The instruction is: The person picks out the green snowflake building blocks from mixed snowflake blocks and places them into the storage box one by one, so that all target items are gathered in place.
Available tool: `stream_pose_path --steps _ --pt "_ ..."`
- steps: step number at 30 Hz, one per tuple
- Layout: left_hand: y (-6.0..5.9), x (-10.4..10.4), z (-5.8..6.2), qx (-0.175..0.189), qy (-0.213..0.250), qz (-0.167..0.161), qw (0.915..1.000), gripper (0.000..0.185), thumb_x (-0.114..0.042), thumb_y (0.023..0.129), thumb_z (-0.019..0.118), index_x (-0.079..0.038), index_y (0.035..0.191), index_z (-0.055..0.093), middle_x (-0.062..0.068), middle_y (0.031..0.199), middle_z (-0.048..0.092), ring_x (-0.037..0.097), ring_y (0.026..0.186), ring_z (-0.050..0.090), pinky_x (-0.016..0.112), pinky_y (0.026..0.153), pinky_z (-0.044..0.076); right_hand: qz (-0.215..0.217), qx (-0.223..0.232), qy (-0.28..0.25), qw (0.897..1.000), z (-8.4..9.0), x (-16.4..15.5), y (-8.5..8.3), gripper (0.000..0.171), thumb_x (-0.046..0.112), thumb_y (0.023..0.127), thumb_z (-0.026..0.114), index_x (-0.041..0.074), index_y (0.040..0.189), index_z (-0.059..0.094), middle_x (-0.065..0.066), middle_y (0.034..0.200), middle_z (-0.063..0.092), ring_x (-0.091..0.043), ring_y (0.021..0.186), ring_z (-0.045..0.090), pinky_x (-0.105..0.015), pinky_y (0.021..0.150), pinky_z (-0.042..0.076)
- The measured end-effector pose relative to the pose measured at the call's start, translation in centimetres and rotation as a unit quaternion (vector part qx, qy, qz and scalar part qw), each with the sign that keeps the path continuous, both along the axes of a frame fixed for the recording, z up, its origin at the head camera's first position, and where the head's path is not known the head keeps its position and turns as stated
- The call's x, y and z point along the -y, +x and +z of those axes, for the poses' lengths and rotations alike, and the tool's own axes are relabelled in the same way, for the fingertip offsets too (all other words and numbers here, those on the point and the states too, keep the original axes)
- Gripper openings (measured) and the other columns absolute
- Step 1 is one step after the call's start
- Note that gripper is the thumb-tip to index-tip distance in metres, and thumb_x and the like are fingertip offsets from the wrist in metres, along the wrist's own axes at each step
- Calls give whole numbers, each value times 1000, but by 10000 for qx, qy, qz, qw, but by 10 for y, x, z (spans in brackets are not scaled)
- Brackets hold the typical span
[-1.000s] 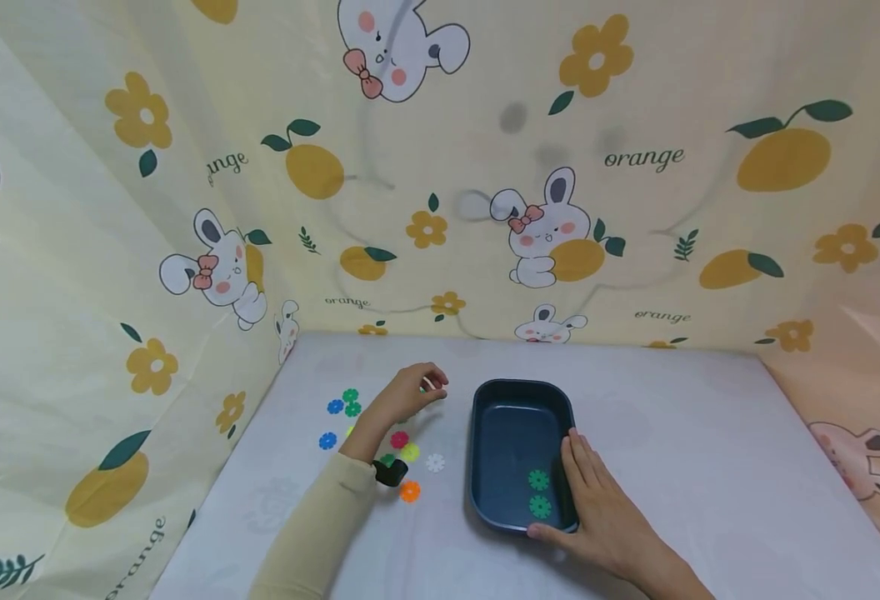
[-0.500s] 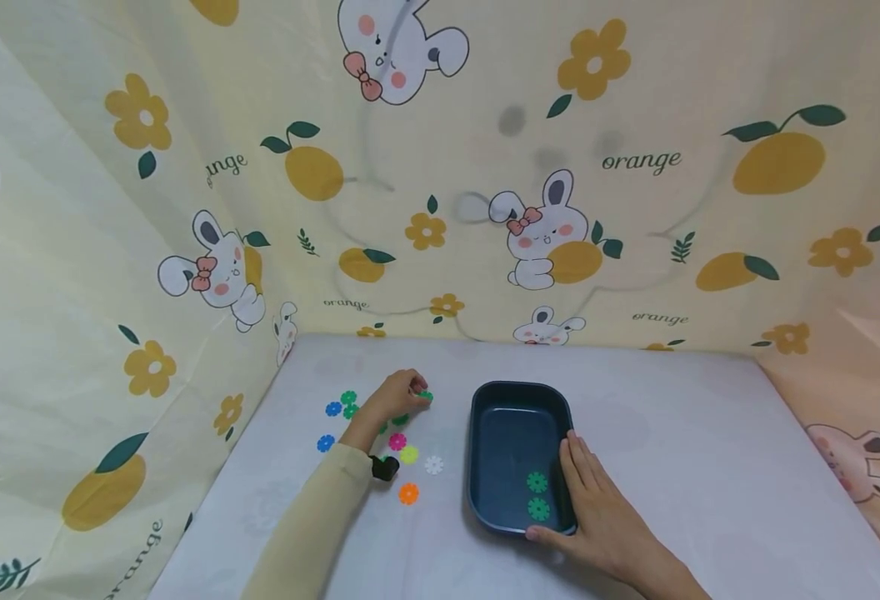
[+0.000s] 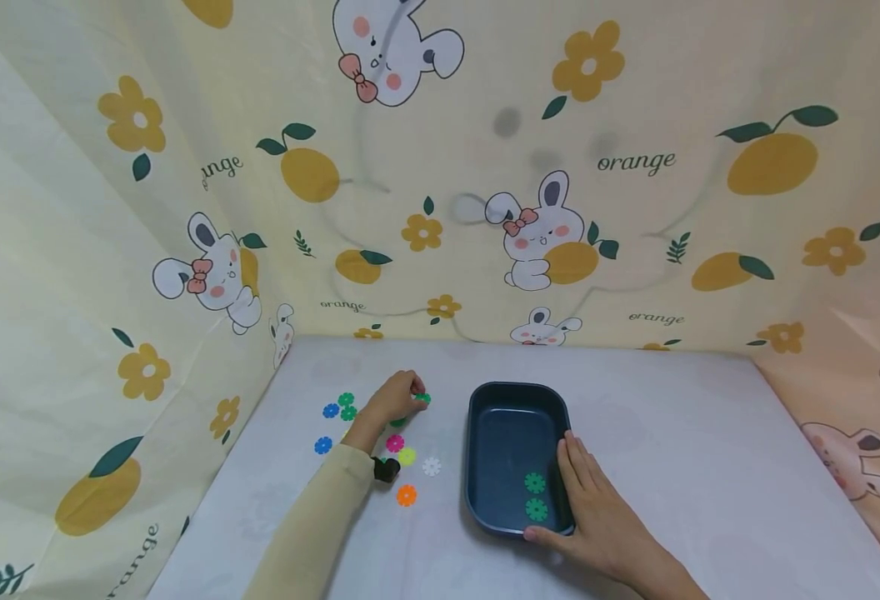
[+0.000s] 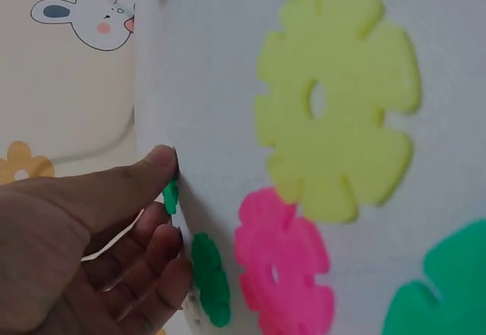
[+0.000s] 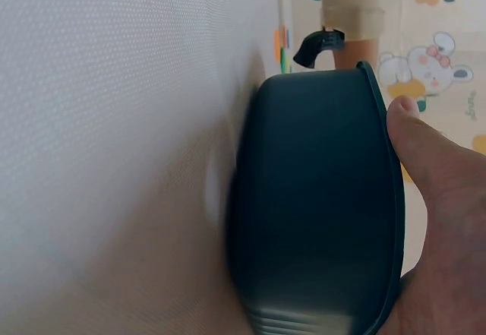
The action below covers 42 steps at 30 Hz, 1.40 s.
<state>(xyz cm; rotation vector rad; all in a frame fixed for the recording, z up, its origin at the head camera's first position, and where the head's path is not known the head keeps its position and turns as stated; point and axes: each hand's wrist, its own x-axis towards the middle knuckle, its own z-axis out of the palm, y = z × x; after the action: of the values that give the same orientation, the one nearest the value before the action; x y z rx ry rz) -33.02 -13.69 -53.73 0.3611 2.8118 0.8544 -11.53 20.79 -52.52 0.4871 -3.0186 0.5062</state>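
A person's left hand (image 3: 395, 396) reaches to the far left part of a white counter (image 3: 672, 450), where small flower-shaped plastic discs lie scattered. Its fingers (image 4: 144, 183) are curled, pinching a green disc (image 3: 422, 398) between thumb and fingertips right at the counter surface. In the left wrist view, a second green disc (image 4: 210, 278) sits just beside the curled fingers, with a pink disc (image 3: 395, 443) and a yellow disc (image 3: 407, 456) a little nearer. A white disc (image 3: 432, 466) and an orange disc (image 3: 406, 496) lie nearer still, and two blue discs (image 3: 331, 410) lie to the left.

To the right of the discs stands a dark blue tray (image 3: 485, 433). The right hand (image 3: 597, 512) rests against its right rim, fingers straight and together along the wall, thumb wrapping the near corner. Two green discs (image 3: 535, 496) lie inside the tray at its near end, just beside those fingers.
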Motion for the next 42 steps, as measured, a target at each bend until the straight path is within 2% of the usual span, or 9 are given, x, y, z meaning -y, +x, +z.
stream_pose_path --steps 8,13,19,23,30,34,39,42 --pt "-2 -1 -1 53 24 120 9999 29 -12 93 85 -7 117 67 7 105 66 21 98 61 42 96 53 30 -5 -84 10000 0 0 0 137 91 80 65 -6 167 23 -25 176 15 -44 162 20 -62 123 34" --pt "-3 -3 1 -23 239 -20 9997 24 -6 96 80 -4 116 67 6 100 64 21 94 60 40 92 54 -3 38 -67 10000 -1 -1 0 138 92 80 63 -5 168 21 -23 177 13 -43 163 17 -62 123 33" --pt "-4 -7 3 -61 414 -77 9991 29 -14 97 81 0 117 67 8 103 62 22 95 57 42 92 52 -40 44 -59 10000 0 -2 0 137 93 80 63 -5 168 21 -23 177 13 -42 163 16 -62 123 32" --pt "-4 -8 2 66 278 64 9996 32 -18 96 83 0 118 67 8 104 61 22 95 57 42 92 52 -8 44 -63 10000 0 -1 1 137 91 80 64 -6 167 22 -24 177 13 -44 163 18 -62 123 32" --pt "-5 -12 6 385 -146 223 9989 27 -20 97 82 -5 116 69 8 110 64 23 102 60 42 100 53 1 56 -69 10000 1 0 1 137 91 80 64 -5 168 20 -24 177 13 -44 163 18 -62 124 32" --pt "-2 -13 8 352 19 112 9993 28 -15 96 83 -5 114 64 9 109 64 24 101 60 43 99 53 29 11 -70 10000 0 1 2 137 91 80 64 -5 168 20 -24 177 14 -44 162 18 -62 123 33" --pt "-1 -11 6 28 417 -220 9989 21 -8 98 78 -7 110 61 8 102 66 22 94 61 41 89 54 35 -47 -79 10000 1 1 2 136 91 80 65 -6 167 23 -25 176 15 -44 162 19 -62 123 33" --pt "0 -12 8 -126 671 -334 9971 17 -6 100 76 -8 109 61 7 100 67 21 92 62 39 85 54 26 -77 -89 9999 1 1 2 136 90 80 66 -7 166 24 -25 176 15 -44 162 20 -61 123 33"
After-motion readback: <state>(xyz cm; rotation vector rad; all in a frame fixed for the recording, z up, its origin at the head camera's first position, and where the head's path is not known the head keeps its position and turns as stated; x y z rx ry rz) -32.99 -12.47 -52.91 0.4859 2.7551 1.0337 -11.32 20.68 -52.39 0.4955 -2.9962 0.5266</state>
